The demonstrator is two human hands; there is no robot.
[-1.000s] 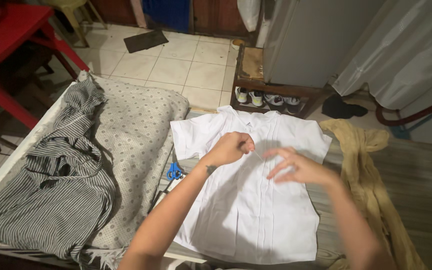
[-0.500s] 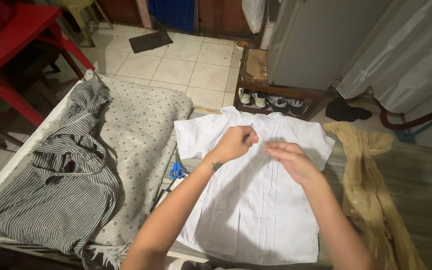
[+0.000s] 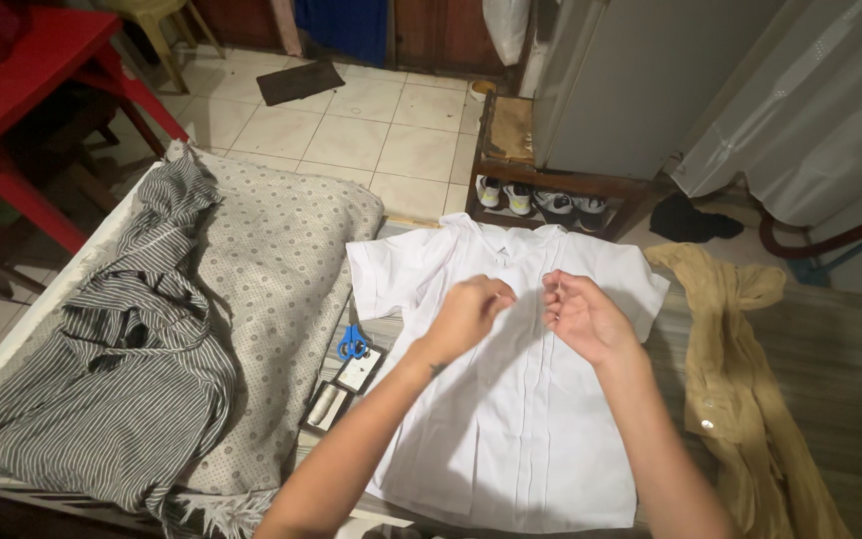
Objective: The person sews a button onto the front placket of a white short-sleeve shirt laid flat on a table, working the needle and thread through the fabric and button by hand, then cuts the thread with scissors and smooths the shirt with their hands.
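Head view, looking down: white short-sleeved shirt [image 3: 511, 419] spread flat, front up, on the surface [image 3: 850, 379] directly beneath both hands. Left hand [image 3: 471, 314] and right hand [image 3: 581, 314] hovering close together over the upper placket, just below the collar, fingers curled and pinched; whether thread, a needle or a button sits between the fingertips cannot be told. Judged progress: shirt already laid out and smoothed, collar away from the body, sleeves spread; fine work at the upper front apparently under way, lower placket untouched. Beside the left hand, blue scissors [image 3: 353, 342] and a small sewing kit [image 3: 343, 389]; further left, striped grey garment [image 3: 112, 379] over a dotted grey cloth [image 3: 281, 260]. Right of the right hand, tan garment [image 3: 740, 379]. Compared with half a second earlier: both hands drawn nearer each other and lifted slightly off the fabric, left hand no longer pressing at the collar; shirt unmoved.
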